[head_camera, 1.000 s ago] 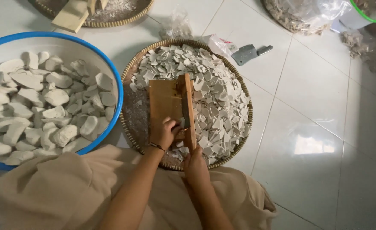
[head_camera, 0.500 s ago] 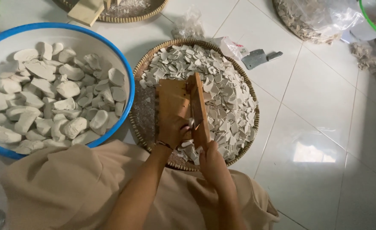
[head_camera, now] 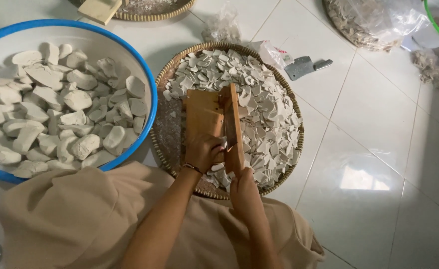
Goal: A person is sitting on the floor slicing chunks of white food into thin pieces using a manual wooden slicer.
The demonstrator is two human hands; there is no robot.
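A wooden slicer board (head_camera: 203,112) with an upright blade arm (head_camera: 232,127) lies across a round woven tray (head_camera: 165,139) heaped with thin pale slices (head_camera: 264,107). My left hand (head_camera: 204,152) rests on the board's near end, fingers closed on a pale chunk pressed against the blade arm. My right hand (head_camera: 244,192) grips the near end of the blade arm. Both forearms reach out over my beige clothing.
A big white basin with a blue rim (head_camera: 147,89) at left holds several pale whole chunks (head_camera: 60,114). A metal cleaver (head_camera: 304,66) and a crumpled plastic bag (head_camera: 274,52) lie on the white tiles beyond the tray. More woven trays sit at the top edge.
The view has shifted, so the basin and tray sit further right and lower in the frame. My hands stay on the slicer, with the blade arm still near upright.
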